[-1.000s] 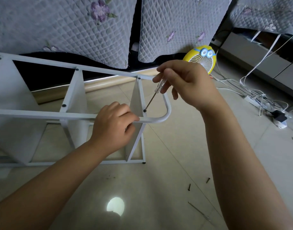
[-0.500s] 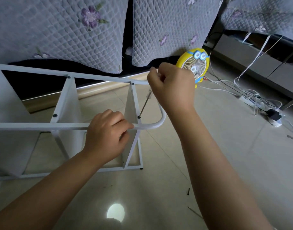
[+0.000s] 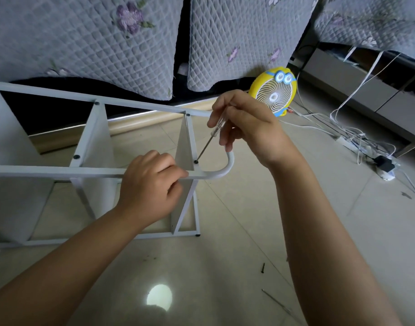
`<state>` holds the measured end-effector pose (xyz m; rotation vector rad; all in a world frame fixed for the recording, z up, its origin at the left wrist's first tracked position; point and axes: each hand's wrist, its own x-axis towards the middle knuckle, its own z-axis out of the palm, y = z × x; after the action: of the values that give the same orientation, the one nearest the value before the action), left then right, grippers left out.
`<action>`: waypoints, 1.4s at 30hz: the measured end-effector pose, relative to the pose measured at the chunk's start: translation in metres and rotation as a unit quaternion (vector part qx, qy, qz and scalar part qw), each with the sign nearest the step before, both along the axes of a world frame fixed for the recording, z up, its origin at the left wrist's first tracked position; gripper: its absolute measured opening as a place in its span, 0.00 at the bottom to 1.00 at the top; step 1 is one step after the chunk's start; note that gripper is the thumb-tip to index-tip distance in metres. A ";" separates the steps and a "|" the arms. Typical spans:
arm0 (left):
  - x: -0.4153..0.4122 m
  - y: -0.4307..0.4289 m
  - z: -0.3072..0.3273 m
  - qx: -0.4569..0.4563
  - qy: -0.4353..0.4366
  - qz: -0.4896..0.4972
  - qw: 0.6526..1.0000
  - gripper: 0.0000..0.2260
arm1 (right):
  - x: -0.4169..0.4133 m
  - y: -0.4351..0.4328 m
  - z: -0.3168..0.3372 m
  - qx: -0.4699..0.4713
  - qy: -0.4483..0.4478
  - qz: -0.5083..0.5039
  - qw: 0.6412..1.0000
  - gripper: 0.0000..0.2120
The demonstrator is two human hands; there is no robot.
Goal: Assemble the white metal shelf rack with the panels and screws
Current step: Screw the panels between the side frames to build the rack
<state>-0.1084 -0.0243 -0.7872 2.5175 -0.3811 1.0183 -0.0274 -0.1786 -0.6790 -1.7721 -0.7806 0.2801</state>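
Mostly built: rack (image 3: 140, 105) lay under hands, panels (image 3: 96, 142) seated inside; left hand (image 3: 150, 189) gripped near rail (image 3: 60, 171); right hand (image 3: 246, 123), apart, pinched screwdriver (image 3: 211, 140), tip on screw (image 3: 196, 162) just right of left knuckles; spare screw (image 3: 263, 267) on floor (image 3: 237, 231) below right forearm suggested fastening unfinished.

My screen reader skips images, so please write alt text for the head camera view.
A right hand holds a screwdriver on a black screw in a white metal rack, while the left hand grips the rack's near rail. A yellow fan stands behind.
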 end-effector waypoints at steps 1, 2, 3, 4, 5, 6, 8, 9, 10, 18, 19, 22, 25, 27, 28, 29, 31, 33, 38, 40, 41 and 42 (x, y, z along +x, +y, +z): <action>0.000 0.000 0.000 0.001 -0.002 0.000 1.000 0.12 | 0.000 -0.002 0.000 -0.015 -0.013 0.003 1.000 0.08; 0.000 0.000 0.000 0.003 -0.002 0.002 1.000 0.12 | 0.001 -0.004 0.001 -0.031 -0.034 0.002 0.999 0.08; 0.001 0.000 0.000 0.003 -0.002 0.002 1.000 0.11 | 0.002 -0.006 0.001 -0.045 -0.054 -0.002 0.998 0.09; 0.001 -0.001 0.001 0.002 -0.001 0.003 1.000 0.11 | 0.002 -0.006 0.002 -0.056 -0.074 -0.008 0.996 0.10; 0.001 -0.001 0.001 0.001 0.000 0.003 1.000 0.11 | 0.003 -0.007 0.002 -0.065 -0.088 -0.015 0.994 0.12; 0.001 -0.001 0.001 0.001 0.001 0.002 1.000 0.12 | 0.004 -0.006 0.003 -0.073 -0.097 -0.021 0.992 0.13; 0.001 -0.001 0.001 0.001 0.002 0.000 1.000 0.12 | 0.005 -0.005 0.005 -0.083 -0.111 -0.026 0.990 0.13; 0.001 0.000 0.001 0.002 0.003 0.000 1.000 0.12 | 0.004 -0.004 0.006 -0.089 -0.121 -0.029 0.988 0.13; 0.000 0.000 0.002 0.003 0.004 0.000 1.000 0.12 | 0.004 -0.002 0.007 -0.097 -0.138 -0.035 0.985 0.12; 0.000 -0.001 0.001 -0.007 0.007 0.005 1.000 0.14 | -0.004 0.027 0.001 -0.153 -0.330 -0.169 0.916 0.15; 0.000 -0.001 0.001 -0.008 0.005 0.007 1.000 0.14 | -0.005 0.028 0.001 -0.160 -0.328 -0.185 0.912 0.15; 0.000 -0.001 0.001 -0.006 0.005 0.005 1.000 0.13 | -0.009 0.028 0.001 -0.175 -0.316 -0.222 0.906 0.14; 0.001 -0.001 -0.001 -0.008 0.011 0.007 1.000 0.12 | -0.011 0.024 0.004 -0.184 -0.300 -0.233 0.907 0.15; 0.001 0.000 -0.002 -0.011 0.012 0.008 1.000 0.12 | -0.013 0.022 0.005 -0.184 -0.278 -0.224 0.916 0.13; 0.001 0.000 -0.002 -0.011 0.012 0.009 1.000 0.12 | -0.015 0.022 0.005 -0.171 -0.256 -0.209 0.928 0.12; 0.001 -0.001 -0.002 -0.011 0.012 0.009 1.000 0.12 | -0.017 0.022 0.006 -0.157 -0.231 -0.189 0.941 0.09; 0.000 -0.001 -0.002 -0.012 0.016 0.009 1.000 0.12 | -0.021 0.021 0.007 -0.124 -0.179 -0.162 0.962 0.08; 0.000 -0.001 -0.001 -0.011 0.018 0.009 1.000 0.12 | -0.023 0.019 0.009 -0.086 -0.130 -0.143 0.977 0.09; 0.000 0.000 -0.001 -0.010 0.021 0.008 1.000 0.12 | -0.020 0.008 0.015 -0.094 -0.062 -0.021 0.993 0.13; 0.000 0.000 -0.001 -0.011 0.020 0.005 1.000 0.12 | -0.018 0.004 0.017 -0.115 -0.077 0.001 0.990 0.13; 0.000 -0.001 0.000 -0.012 0.019 0.005 1.000 0.12 | -0.016 0.003 0.018 -0.128 -0.090 0.000 0.988 0.13; 0.000 -0.001 0.000 -0.012 0.018 0.005 1.000 0.12 | -0.013 0.002 0.019 -0.140 -0.104 -0.006 0.985 0.13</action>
<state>-0.1088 -0.0255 -0.7871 2.5149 -0.3455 0.9744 -0.0402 -0.1764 -0.6602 -2.0957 -0.9127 0.2048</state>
